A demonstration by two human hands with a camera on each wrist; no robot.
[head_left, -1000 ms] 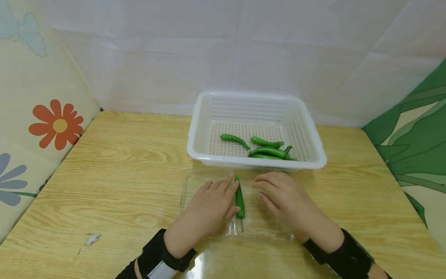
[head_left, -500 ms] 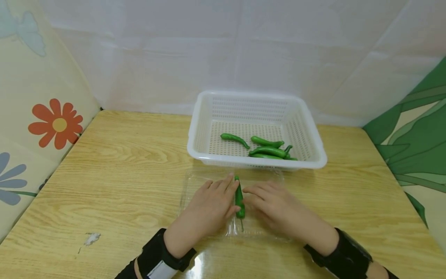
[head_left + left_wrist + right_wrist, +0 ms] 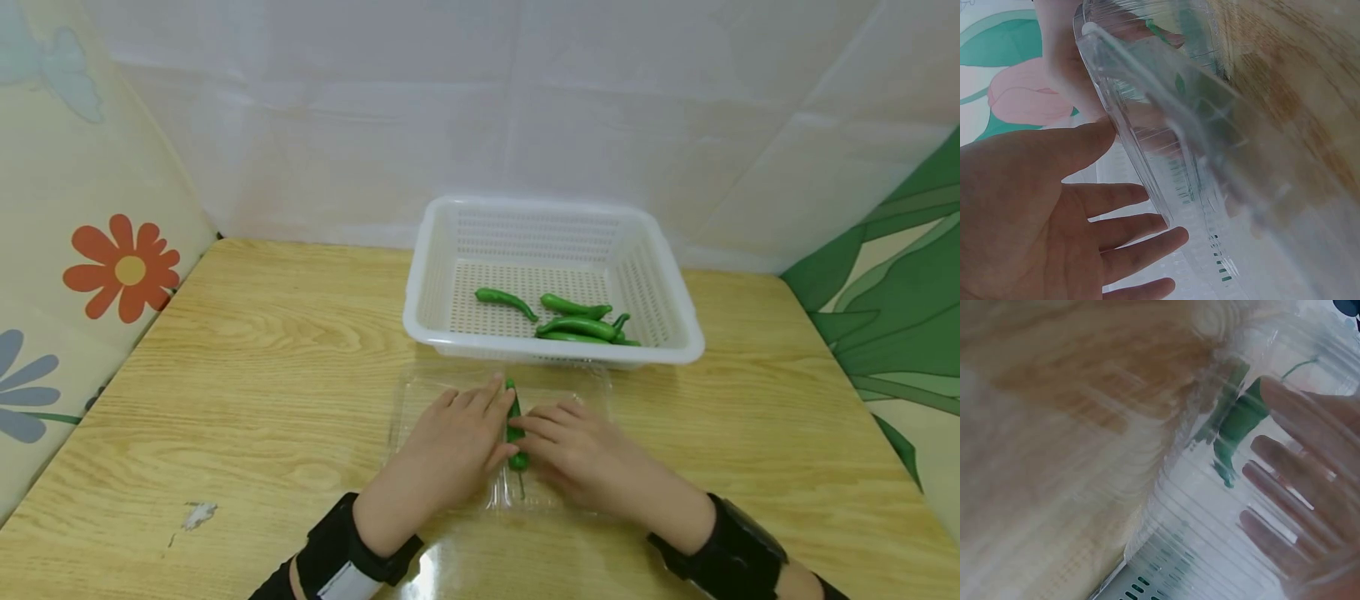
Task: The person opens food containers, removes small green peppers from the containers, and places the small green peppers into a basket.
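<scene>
A clear plastic clamshell box point(image 3: 411, 398) lies opened out on the table in front of the basket. In its right half, beside the fold, rests a green chili pepper point(image 3: 517, 461) with its stem towards the person. My left hand point(image 3: 453, 446) rests along the fold, and in the left wrist view its fingers point(image 3: 1141, 250) stretch out at the box wall. From the right, my right hand point(image 3: 577, 450) reaches over the pepper; through the plastic in the right wrist view, the thumb touches the pepper point(image 3: 1241, 419) while the other fingers extend beside it.
Behind the box stands a white perforated basket point(image 3: 427, 336) holding several green chili peppers point(image 3: 576, 326). The wooden table point(image 3: 285, 375) has a chipped patch point(image 3: 198, 514) at the left front. A white sheet point(image 3: 360, 125) hangs behind it.
My right hand has moved left and towards the person, from beside the chili pepper to over it. The left hand, pepper, box and basket have stayed in place.
</scene>
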